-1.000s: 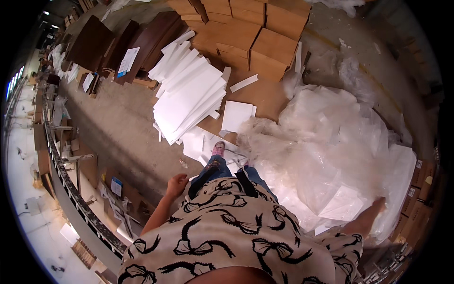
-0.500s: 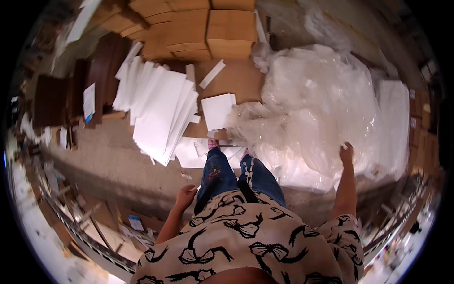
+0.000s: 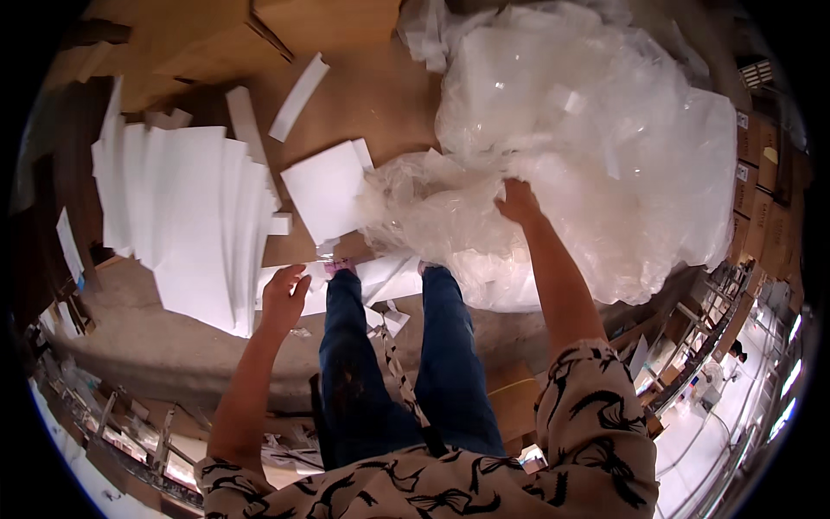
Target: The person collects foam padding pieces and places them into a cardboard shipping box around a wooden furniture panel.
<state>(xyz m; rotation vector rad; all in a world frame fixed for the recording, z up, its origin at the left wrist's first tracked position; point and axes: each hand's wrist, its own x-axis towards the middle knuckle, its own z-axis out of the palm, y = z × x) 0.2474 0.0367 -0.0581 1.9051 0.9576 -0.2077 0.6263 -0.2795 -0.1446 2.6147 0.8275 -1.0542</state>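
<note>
A big heap of clear plastic bags (image 3: pixel 571 130) covers the right side. My right hand (image 3: pixel 519 203) is over its left part, fingers bent and thumb apart, with no bag visibly gripped; whether the fingertips touch the plastic is hard to tell. To the left lies a fanned stack of white foam-like sheets (image 3: pixel 186 216). My left hand (image 3: pixel 284 298) hovers by the stack's near right edge, fingers loosely curled and apart, with nothing in it. Between stack and heap, a smaller white sheet (image 3: pixel 327 192) rests on brown cardboard (image 3: pixel 380 108), partly tucked under the plastic.
Narrow white strips (image 3: pixel 298 97) lie on the cardboard. Large cartons (image 3: pixel 328 26) stand at the far side, and more boxes (image 3: pixel 759 216) are stacked at the far right. White pieces (image 3: pixel 380 275) lie around my feet. Metal racks (image 3: pixel 692 346) stand behind me.
My view has shifted forward and turned. My right hand has moved left across the plastic heap. My left hand has come forward from beside my leg towards the white sheets.
</note>
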